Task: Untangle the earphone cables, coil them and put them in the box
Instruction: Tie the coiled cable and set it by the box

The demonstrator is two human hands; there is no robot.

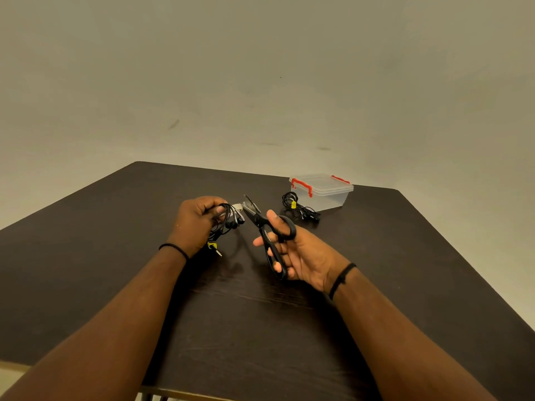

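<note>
One slip of the open scissors, gripped by the right hand, could nick the earphones clenched in the left hand beside them.

We cannot see how the earphones are wound where the left hand grips them: its curled fingers cover the coil's middle. The pale strip just past that grip, at the scissors' blade tips, is too small for us to name. The right hand hides part of the scissors' handles. The second bundle, well beyond both grips, is too small to trace, and its yellow tag is unreadable.
</note>
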